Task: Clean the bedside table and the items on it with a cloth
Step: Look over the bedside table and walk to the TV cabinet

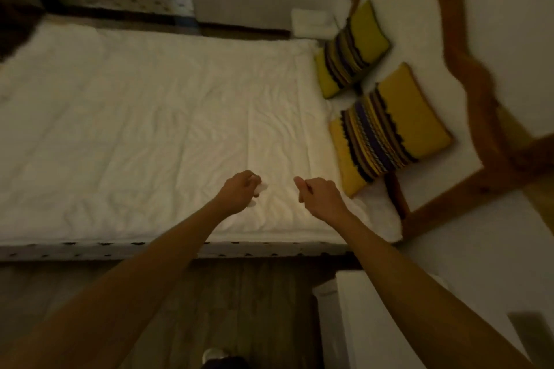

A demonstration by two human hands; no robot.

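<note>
Head view: no brand, label or writing can be read anywhere; the room is dim and the edges are blurred.

Both bare forearms reach forward from the near edge, over the wooden floor (239,293) and out above the near side of the bed (135,129), which is covered with a white quilt. The left hand (238,190) hangs over the quilt with its back up and its fingers (251,181) curled round a small white cloth (261,187); bits of the cloth show at the far side of the fist and below it. The right hand (319,196) is just right of it, the two apart with a strip of quilt between them. Its fingers are curled into a loose fist with the thumb (299,182) sticking up toward the far side; whether it holds anything, I cannot tell.

At the head of the bed, to the right, two yellow cushions (386,129) with dark striped bands lean against white pillows below a curved wooden headboard (467,75).

The white bedside worktop (374,323) stands in the near right corner, under the right forearm, with a dark flat thing (530,326) at its right edge, too blurred to name. A second white bedside worktop (311,22) sits on the far side of the bed.
</note>
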